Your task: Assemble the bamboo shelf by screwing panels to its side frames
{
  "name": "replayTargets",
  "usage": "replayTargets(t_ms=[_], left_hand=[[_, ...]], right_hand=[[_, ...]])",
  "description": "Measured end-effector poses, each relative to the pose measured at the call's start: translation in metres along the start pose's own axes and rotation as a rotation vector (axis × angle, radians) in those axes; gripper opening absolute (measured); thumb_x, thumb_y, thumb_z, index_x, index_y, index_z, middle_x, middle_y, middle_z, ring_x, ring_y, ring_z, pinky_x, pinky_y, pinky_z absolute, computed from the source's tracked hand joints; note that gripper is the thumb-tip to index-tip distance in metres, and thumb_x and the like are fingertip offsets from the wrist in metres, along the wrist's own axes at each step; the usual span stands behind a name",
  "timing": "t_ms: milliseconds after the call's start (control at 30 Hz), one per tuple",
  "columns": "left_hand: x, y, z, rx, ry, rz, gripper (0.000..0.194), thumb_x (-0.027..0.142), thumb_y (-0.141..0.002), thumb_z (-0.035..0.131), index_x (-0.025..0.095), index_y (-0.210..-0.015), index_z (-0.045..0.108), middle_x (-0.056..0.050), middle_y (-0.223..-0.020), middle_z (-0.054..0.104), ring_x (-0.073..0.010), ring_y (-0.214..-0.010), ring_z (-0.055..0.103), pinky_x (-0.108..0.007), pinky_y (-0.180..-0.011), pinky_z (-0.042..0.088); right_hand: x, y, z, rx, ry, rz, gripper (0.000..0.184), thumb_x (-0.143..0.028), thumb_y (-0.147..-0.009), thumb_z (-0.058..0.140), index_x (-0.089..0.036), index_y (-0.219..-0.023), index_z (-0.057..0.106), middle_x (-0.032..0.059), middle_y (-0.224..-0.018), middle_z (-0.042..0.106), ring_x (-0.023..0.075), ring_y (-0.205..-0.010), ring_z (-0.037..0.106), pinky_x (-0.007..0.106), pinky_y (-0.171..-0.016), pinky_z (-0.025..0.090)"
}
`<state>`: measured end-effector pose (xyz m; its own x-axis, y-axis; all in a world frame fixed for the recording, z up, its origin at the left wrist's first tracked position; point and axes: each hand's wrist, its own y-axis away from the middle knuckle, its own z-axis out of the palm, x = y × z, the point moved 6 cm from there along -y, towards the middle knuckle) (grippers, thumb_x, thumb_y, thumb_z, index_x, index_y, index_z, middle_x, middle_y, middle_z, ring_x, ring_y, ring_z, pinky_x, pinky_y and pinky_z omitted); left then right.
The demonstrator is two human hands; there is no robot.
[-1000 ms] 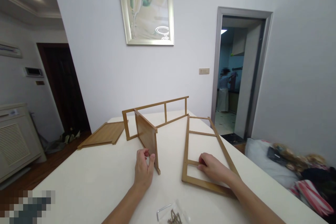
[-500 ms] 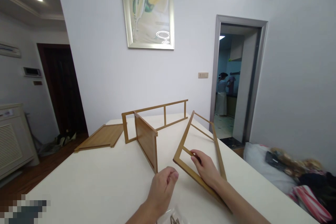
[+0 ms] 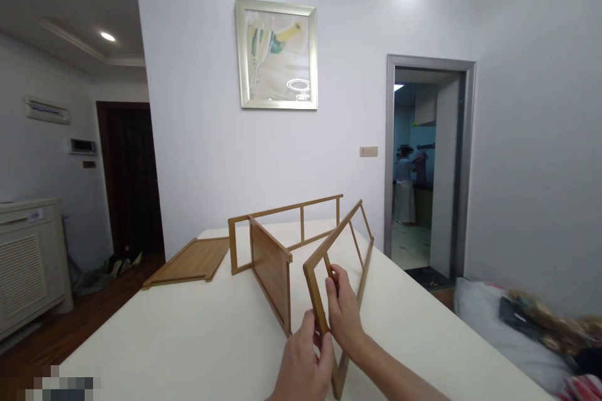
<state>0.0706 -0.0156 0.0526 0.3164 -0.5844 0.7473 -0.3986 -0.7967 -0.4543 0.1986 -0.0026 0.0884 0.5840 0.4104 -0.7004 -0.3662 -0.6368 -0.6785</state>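
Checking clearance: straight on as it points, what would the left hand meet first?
The left hand would likely meet the tilted wooden frame, which its fingers seem to touch; exact depth is unclear.

A framed picture (image 3: 278, 59) hangs on the wall (image 3: 197, 138).

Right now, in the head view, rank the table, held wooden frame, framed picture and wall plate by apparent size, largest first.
Table
Held wooden frame, framed picture: unsure, since the frame is nearer
Wall plate

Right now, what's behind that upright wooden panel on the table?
Behind the panel stands an open wooden frame, visible on both sides, with the wall beyond. Hidden by the panel: part of the frame's lower rail and some tabletop.
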Motion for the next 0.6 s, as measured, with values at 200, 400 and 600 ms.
replayTargets(t_ms=[200, 400, 600], left_hand=[[-0.019, 0.002, -0.044, 0.023, -0.112, 0.009, 0.022, 0.03, -0.092, 0.036, 0.021, -0.106, 0.05, -0.006, -0.076, 0.067, -0.0213, -0.066, 0.066, -0.028, -0.06, 0.045], [-0.046, 0.018, -0.08, 0.111, -0.221, 0.087, 0.025, 0.032, -0.093, 0.034, 0.023, -0.105, 0.053, -0.007, -0.08, 0.071, -0.0224, -0.071, 0.069, -0.03, -0.065, 0.048], [-0.067, 0.026, -0.08, 0.192, -0.151, 0.063, 0.023, 0.037, -0.093, 0.034, 0.023, -0.098, 0.052, -0.005, -0.075, 0.07, -0.0198, -0.06, 0.066, -0.029, -0.06, 0.049]], right_hand=[[-0.012, 0.003, 0.04, -0.092, -0.215, 0.042, 0.032, -0.046, -0.096, 0.038, -0.023, -0.117, 0.044, 0.0032, -0.092, 0.057, 0.0186, -0.082, 0.057, 0.034, -0.075, 0.05], [-0.021, 0.017, 0.07, -0.224, -0.355, 0.028, 0.026, -0.044, -0.096, 0.042, -0.023, -0.112, 0.043, 0.0015, -0.09, 0.056, 0.0169, -0.078, 0.056, 0.031, -0.071, 0.05], [-0.021, 0.027, 0.077, -0.223, -0.303, 0.014, 0.025, -0.042, -0.094, 0.046, -0.023, -0.111, 0.047, 0.0021, -0.088, 0.06, 0.0178, -0.078, 0.059, 0.032, -0.072, 0.05]])
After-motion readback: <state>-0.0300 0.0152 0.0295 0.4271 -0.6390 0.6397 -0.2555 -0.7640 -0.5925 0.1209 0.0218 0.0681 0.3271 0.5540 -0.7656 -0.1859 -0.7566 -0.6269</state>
